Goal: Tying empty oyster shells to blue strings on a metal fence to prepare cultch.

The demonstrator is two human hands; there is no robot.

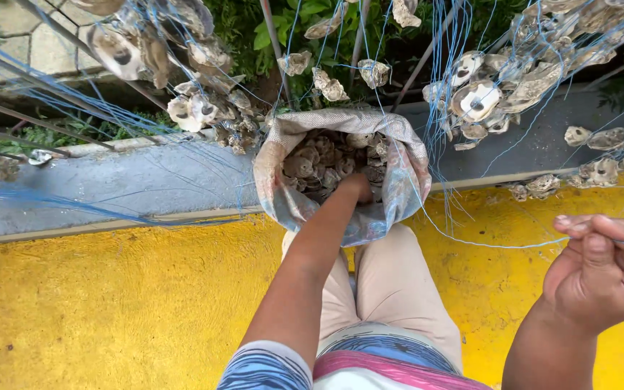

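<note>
Hanging blue strings of shells crowd around the sack.

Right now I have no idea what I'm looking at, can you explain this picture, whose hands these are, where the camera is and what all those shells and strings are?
The camera sits on a person's head and looks down, so both arms are that person's own. The left hand reaches into an open woven sack filled with oyster shells; its fingers are hidden among them. The right hand is closed, pinching a thin blue string. Above, bunches of hanging shells are threaded on more blue strings. The sack stands by a grey ledge, and the floor below is painted yellow. The person's beige trousers show beneath the sack.
</note>
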